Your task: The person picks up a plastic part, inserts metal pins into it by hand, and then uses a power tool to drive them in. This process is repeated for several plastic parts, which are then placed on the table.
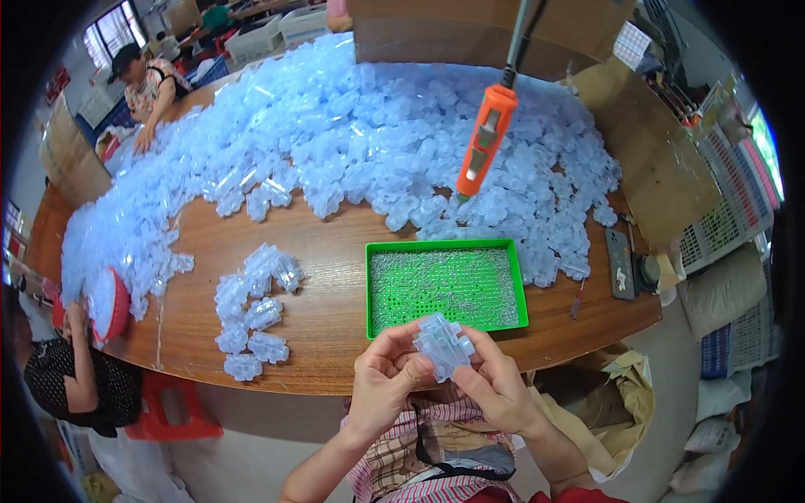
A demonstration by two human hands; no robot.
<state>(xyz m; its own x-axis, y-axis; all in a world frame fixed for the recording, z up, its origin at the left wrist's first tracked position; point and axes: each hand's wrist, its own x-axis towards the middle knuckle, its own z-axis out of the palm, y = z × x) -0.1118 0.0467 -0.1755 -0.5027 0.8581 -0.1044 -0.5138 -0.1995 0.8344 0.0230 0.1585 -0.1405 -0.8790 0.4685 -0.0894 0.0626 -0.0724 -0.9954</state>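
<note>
My left hand (387, 384) and my right hand (501, 387) hold one clear plastic part (443, 345) between their fingertips, in front of the table's near edge. It is blocky, with rounded lobes. Just beyond my fingers, a green tray (521, 285) lies on the table, its holed bottom strewn with many small silvery pieces too fine to make out. An orange electric screwdriver (489, 138) hangs tip down above the far side of the tray, apart from both hands. Left of the tray, several like plastic parts (264, 313) lie in a loose group.
A large heap of clear plastic parts (335, 126) covers the table's far side, with cardboard walls (654, 159) behind and right. A phone (620, 264) and a small screwdriver (578, 299) lie at right. Two people sit at left, near a red basket (118, 306). A lined bag (633, 402) stands lower right.
</note>
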